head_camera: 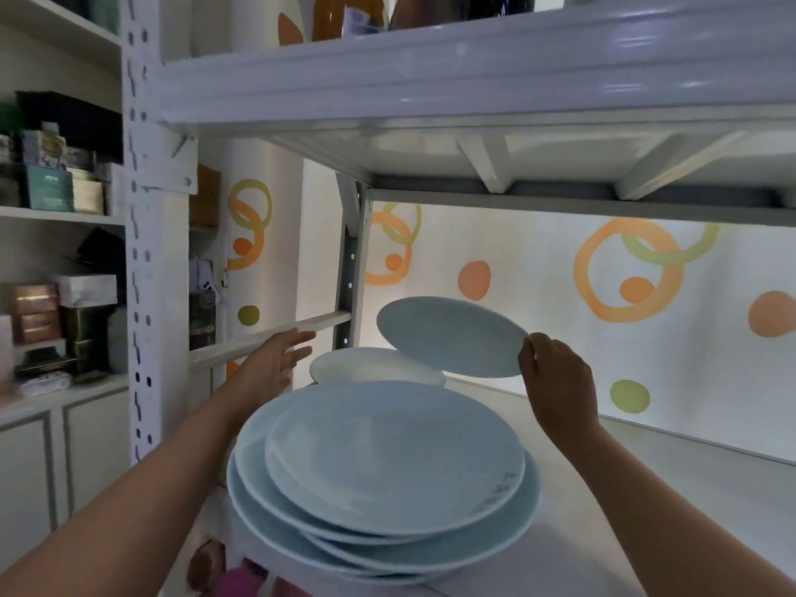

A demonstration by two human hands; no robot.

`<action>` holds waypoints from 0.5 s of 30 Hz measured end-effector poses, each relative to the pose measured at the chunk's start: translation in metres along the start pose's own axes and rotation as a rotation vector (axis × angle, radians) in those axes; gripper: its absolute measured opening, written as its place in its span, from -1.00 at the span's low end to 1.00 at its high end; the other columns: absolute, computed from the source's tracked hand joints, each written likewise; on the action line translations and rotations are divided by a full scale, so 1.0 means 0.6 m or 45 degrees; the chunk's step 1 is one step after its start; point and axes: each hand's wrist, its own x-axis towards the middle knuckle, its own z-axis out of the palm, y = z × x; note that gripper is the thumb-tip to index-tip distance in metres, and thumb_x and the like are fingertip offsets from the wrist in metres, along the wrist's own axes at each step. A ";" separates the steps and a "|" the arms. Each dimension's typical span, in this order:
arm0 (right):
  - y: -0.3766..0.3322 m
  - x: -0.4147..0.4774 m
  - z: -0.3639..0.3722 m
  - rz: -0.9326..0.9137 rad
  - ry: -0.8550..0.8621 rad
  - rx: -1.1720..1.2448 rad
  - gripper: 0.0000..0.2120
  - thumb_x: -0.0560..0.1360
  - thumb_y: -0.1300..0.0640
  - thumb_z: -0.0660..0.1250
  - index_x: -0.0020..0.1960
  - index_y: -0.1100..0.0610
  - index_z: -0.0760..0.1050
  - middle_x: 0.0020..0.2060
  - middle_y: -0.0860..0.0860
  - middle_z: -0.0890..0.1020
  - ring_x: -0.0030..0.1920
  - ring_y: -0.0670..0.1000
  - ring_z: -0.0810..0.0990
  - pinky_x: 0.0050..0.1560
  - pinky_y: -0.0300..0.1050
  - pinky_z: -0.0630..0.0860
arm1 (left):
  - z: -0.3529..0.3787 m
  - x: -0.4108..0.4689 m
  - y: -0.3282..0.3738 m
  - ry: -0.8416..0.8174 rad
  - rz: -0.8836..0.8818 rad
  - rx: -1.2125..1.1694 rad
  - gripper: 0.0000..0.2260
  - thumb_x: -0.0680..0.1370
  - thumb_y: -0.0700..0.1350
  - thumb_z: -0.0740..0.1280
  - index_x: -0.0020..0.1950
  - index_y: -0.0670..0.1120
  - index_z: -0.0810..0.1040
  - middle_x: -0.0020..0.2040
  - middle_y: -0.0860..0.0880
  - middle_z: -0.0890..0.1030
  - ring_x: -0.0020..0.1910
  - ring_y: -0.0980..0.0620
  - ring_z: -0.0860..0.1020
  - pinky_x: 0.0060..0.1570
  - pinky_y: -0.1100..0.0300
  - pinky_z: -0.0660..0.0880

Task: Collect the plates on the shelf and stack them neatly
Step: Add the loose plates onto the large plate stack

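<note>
- Head view: the right hand pinches the near right rim of a pale blue plate between thumb and fingers, holding it in the air, tilted, above the shelf.
- That lifted plate hangs over the back edge of a whitish plate, which lies flat on the shelf just behind the stack; whether the two touch cannot be told.
- The left hand is open, fingers spread and pointing forward, gripping nothing. It sits to the left of the whitish plate, near the shelf's left side rail.
- A stack of blue plates stands at the front edge of the shelf, between the two forearms. At least four plates show in it, and they are not lined up: the upper ones are shifted back and to one side, so the rims of the lower ones stick out at the left and the front.
- The top plate of the stack carries small dark markings near its right rim.
- Behind the shelf is a white wall painted with orange and green rings and dots.
- An upper shelf board spans the top of the view.
- To the left, another set of shelves holds boxes and tins.
</note>
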 end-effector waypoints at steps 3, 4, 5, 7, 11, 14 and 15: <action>-0.017 -0.002 -0.031 -0.003 0.008 0.029 -0.79 0.55 0.22 0.17 -0.20 0.29 0.46 -0.41 0.17 0.50 -0.43 0.17 0.36 -0.36 -0.12 0.26 | -0.005 -0.021 0.020 -0.067 0.031 0.127 -0.72 0.63 0.11 0.03 0.15 0.13 0.50 0.48 -0.07 0.36 0.54 -0.07 0.14 0.51 -0.04 -0.01; -0.025 -0.003 -0.042 0.003 0.021 0.054 -0.79 0.55 0.22 0.17 -0.19 0.29 0.47 -0.40 0.18 0.51 -0.42 0.14 0.33 -0.35 -0.13 0.25 | -0.006 -0.029 0.029 -0.087 0.048 0.159 -0.73 0.63 0.11 0.05 0.14 0.13 0.51 0.45 -0.06 0.39 0.53 -0.06 0.16 0.50 -0.04 0.01; -0.032 -0.004 -0.054 0.009 0.039 0.084 -0.80 0.55 0.22 0.17 -0.18 0.30 0.47 -0.39 0.20 0.53 -0.42 0.12 0.32 -0.34 -0.13 0.25 | -0.006 -0.036 0.036 -0.121 0.056 0.187 -0.74 0.60 0.15 0.09 0.13 0.16 0.53 0.42 -0.04 0.43 0.52 -0.04 0.18 0.50 -0.03 0.03; -0.047 -0.008 -0.079 0.005 0.092 0.122 -0.81 0.54 0.24 0.20 -0.20 0.31 0.47 -0.40 0.22 0.55 -0.43 0.12 0.30 -0.35 -0.13 0.24 | -0.004 -0.051 0.048 -0.176 0.081 0.269 -0.67 0.43 0.33 0.23 0.10 0.24 0.54 0.31 0.06 0.50 0.49 0.01 0.22 0.45 0.02 0.08; -0.074 -0.011 -0.129 0.015 0.084 0.156 -0.78 0.56 0.20 0.17 -0.16 0.31 0.49 -0.36 0.23 0.56 -0.40 0.12 0.33 -0.31 -0.13 0.23 | 0.015 -0.086 0.065 -0.161 0.208 0.329 -0.59 0.30 0.30 0.28 0.10 0.23 0.52 0.24 0.13 0.49 0.40 0.07 0.30 0.33 0.09 0.18; -0.089 -0.015 -0.166 0.018 0.108 0.229 -0.76 0.56 0.18 0.16 -0.15 0.31 0.50 -0.34 0.23 0.58 -0.38 0.13 0.36 -0.30 -0.12 0.26 | 0.049 -0.112 0.078 -0.161 0.352 0.396 -0.70 0.57 0.09 0.22 0.28 0.07 0.48 0.26 0.12 0.44 0.30 0.11 0.34 0.32 0.13 0.21; -0.094 -0.016 -0.178 0.020 0.128 0.255 -0.76 0.55 0.18 0.17 -0.17 0.30 0.49 -0.35 0.23 0.58 -0.38 0.13 0.36 -0.30 -0.12 0.26 | 0.061 -0.121 0.084 -0.150 0.379 0.415 -0.70 0.62 0.02 0.18 0.34 0.03 0.44 0.29 0.10 0.42 0.29 0.11 0.34 0.29 0.16 0.23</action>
